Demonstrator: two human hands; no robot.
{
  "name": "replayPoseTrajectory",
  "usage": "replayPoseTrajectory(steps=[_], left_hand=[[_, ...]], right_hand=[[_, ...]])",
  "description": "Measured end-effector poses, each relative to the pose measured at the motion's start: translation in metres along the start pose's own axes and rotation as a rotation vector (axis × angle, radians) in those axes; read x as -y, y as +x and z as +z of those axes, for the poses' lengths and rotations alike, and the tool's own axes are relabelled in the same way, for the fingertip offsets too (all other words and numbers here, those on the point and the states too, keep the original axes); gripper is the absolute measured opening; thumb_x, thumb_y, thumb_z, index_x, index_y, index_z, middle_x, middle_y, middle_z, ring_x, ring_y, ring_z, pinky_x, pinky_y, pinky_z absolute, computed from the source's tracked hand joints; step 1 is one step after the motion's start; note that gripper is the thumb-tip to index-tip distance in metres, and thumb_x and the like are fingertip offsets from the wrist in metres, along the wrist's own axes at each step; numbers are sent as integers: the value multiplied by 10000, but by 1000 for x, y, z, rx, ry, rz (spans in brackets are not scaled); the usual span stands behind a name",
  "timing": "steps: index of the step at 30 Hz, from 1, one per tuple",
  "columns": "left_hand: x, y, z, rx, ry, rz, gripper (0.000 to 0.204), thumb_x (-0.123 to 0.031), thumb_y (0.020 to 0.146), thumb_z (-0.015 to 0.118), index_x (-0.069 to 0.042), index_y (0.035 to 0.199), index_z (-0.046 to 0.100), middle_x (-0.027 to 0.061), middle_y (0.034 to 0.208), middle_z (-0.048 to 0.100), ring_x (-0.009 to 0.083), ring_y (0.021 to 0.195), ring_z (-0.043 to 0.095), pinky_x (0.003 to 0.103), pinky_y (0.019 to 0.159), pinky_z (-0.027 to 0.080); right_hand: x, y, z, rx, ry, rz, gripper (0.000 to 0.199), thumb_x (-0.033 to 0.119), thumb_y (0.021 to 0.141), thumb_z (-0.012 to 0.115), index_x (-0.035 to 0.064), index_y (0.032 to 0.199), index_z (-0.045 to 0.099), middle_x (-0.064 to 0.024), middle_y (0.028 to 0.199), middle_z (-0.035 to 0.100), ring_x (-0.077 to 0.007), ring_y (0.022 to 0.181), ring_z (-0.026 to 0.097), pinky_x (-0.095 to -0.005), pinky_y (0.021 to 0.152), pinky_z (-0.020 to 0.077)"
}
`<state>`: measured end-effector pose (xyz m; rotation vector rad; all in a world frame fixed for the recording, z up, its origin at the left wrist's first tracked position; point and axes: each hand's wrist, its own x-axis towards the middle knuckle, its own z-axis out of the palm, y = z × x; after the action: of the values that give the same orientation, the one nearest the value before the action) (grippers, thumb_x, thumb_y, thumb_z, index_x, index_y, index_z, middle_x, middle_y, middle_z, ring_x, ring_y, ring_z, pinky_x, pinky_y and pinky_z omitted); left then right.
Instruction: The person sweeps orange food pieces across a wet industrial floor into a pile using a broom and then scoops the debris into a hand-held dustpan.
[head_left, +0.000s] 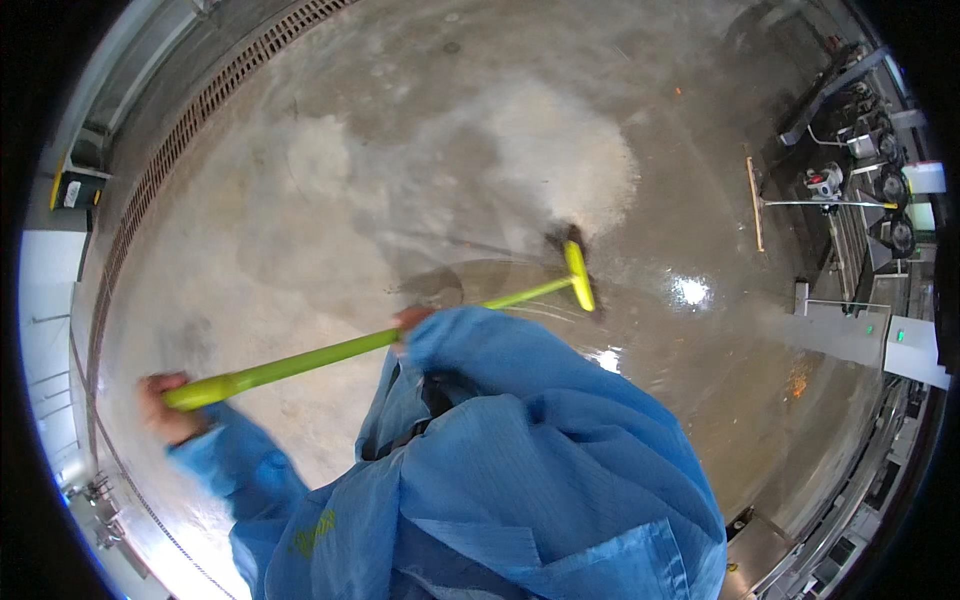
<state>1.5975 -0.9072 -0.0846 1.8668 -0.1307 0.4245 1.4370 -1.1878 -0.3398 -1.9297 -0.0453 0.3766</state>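
Across my front: a green long-handled brush point(370, 343) slants from my left side to the floor point(300, 220) ahead and to my right.
Left hand point(172, 410): my fingers are wrapped round the thick end of the handle point(300, 363), out to the left.
Right hand point(412, 318): I grip the handle partway along; my blue sleeve point(500, 350) hides some of these fingers.
Brush head point(579, 275): bright yellow-green, set crosswise at the handle's far end, with a dark patch just beside it.
Floor: grey, with wet shine right of the head.
Drain grate point(165, 150): a slotted strip curving along the far left.
Right side: a second long-handled tool with a tan crosspiece point(755, 205), well apart from my brush.
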Motion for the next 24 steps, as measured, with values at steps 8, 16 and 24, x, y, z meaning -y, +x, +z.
replayPoseTrajectory(steps=[8,16,24], left_hand=[[-75,167,-103,-217,267,466,227,-218,767,459,-16,745,559,112,718,542,223,733,522,353,718,400],[-17,160,92,125,838,805,402,-379,797,344,-43,631,490,61,578,475,182,528,472,293,529,398],[38,-34,282,1375,-308,-104,93,-114,799,496,-35,754,516,94,793,585,160,742,551,257,656,441]], right_hand=[[169,176,-8,154,-38,-9,207,224,635,546,87,788,563,-150,809,582,-305,820,552,-387,702,431],[45,185,-57,-23,-15,121,199,280,660,572,91,719,561,-154,675,532,-301,673,532,-390,588,406],[-110,-64,-179,-261,-456,894,177,267,695,526,106,757,564,-143,768,557,-311,781,528,-391,690,400]])
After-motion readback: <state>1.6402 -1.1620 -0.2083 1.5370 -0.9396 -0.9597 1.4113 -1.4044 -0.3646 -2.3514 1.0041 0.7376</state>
